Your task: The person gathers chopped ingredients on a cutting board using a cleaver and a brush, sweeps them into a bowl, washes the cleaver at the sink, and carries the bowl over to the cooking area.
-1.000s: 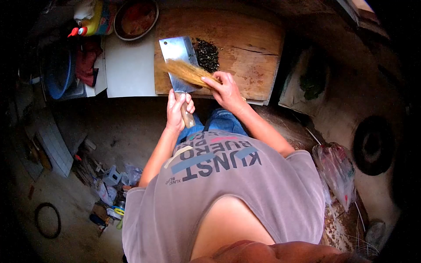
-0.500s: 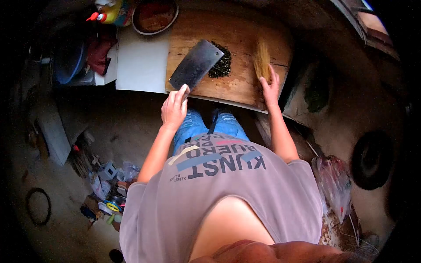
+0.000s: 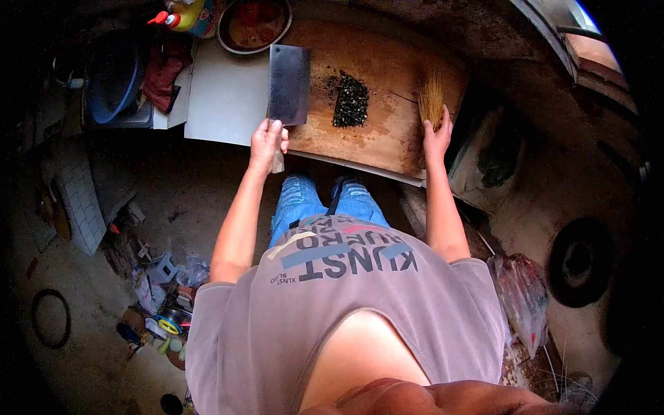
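Observation:
My left hand (image 3: 268, 144) is closed round the handle of a cleaver (image 3: 290, 84). The broad blade points away from me, over the left part of a wooden board (image 3: 387, 59). Dark chopped bits (image 3: 351, 101) lie heaped on the middle of the board, to the right of the blade and apart from it. At the board's right side, my right hand (image 3: 437, 137) grips the lower end of a straw brush (image 3: 430, 97), whose bristles point away from me.
A bowl with reddish contents (image 3: 254, 26) stands behind the white surface (image 3: 218, 97). Further left are a yellow bottle (image 3: 185, 16), a dark red cloth (image 3: 164, 77) and a blue-rimmed basin (image 3: 113, 83). Plastic bags (image 3: 520, 297) hang at the right.
The brush has gone from the blade to the board's right side in my right hand. My left hand has turned the cleaver and moved it left, off the dark bits.

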